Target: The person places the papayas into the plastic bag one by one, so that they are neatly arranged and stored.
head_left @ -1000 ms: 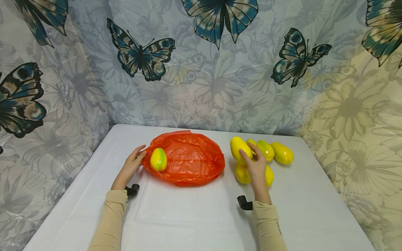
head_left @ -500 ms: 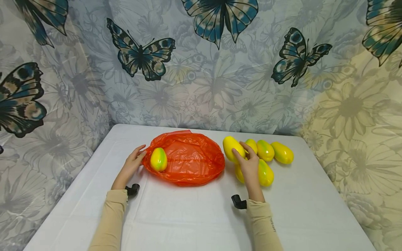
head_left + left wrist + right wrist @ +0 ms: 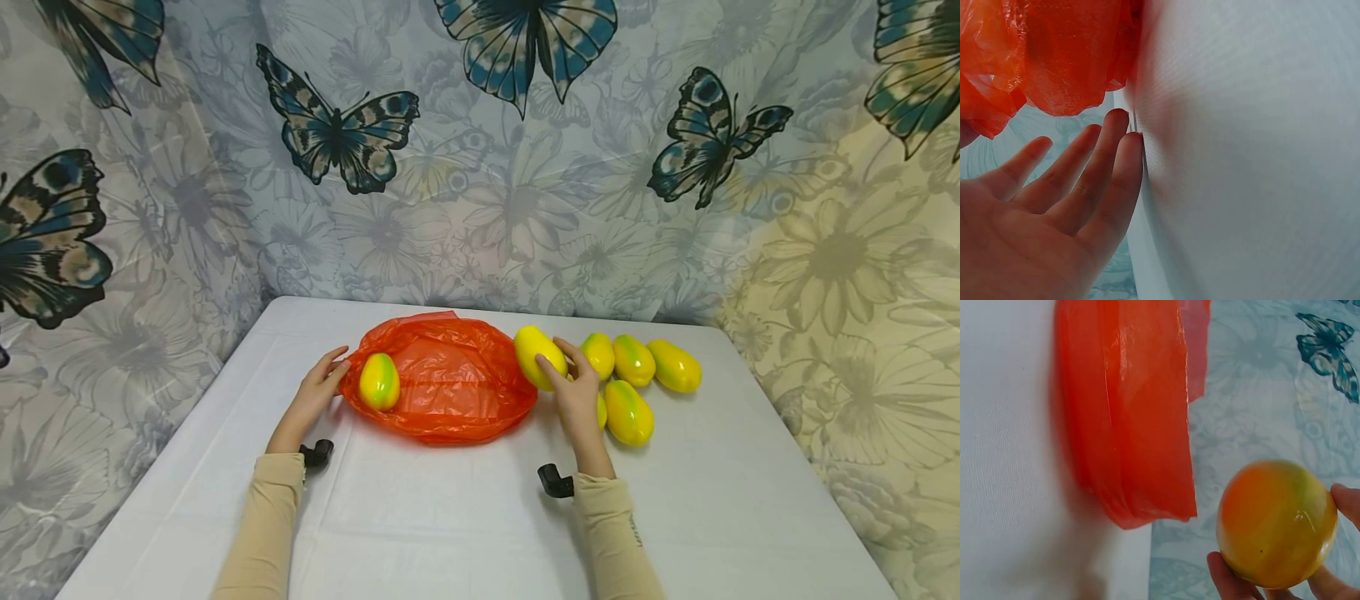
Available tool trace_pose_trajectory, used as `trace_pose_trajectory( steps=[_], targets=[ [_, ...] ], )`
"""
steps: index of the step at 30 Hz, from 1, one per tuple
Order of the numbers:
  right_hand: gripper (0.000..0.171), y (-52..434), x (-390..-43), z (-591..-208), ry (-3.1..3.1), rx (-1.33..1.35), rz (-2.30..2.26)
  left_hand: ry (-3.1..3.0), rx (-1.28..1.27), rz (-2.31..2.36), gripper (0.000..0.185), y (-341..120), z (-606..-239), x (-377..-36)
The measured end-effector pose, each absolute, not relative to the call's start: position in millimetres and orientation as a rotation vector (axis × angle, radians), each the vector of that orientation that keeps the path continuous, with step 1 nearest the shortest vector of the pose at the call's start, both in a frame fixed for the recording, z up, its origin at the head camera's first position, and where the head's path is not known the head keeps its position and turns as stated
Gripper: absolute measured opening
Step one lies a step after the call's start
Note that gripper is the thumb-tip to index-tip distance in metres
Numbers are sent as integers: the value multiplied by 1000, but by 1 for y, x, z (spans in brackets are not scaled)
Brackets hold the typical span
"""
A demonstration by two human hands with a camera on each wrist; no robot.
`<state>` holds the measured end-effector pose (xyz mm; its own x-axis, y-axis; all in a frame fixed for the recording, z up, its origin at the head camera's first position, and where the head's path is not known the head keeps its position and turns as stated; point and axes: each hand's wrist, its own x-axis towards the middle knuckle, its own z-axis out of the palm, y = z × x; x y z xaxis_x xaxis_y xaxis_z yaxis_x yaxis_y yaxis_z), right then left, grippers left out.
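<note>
An orange plastic bag lies on the white table, with one yellow-green mango at its left mouth. My left hand rests by that mouth with straight fingers on the table beside the orange plastic bag. My right hand holds a yellow mango above the table at the bag's right edge. In the right wrist view my fingertips curl round the mango beside the orange plastic bag.
Several more mangoes lie in a cluster on the table to the right of my right hand. A butterfly-print cloth hangs behind the table. Black wrist mounts sit at both cuffs.
My right hand has lifted one mango off the cluster and carried it left, toward the bag's right edge. The left hand has not moved.
</note>
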<state>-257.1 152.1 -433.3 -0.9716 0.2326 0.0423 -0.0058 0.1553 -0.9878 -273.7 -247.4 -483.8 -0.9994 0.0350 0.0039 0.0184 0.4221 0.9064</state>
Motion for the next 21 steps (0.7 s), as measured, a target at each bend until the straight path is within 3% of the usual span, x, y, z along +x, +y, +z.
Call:
trace_pose_trajectory(
  steps=[21],
  targets=[
    [52, 125, -262, -438, -2248, -185, 1903, 2652, 38, 1651, 58, -250, -489, -277]
  ],
)
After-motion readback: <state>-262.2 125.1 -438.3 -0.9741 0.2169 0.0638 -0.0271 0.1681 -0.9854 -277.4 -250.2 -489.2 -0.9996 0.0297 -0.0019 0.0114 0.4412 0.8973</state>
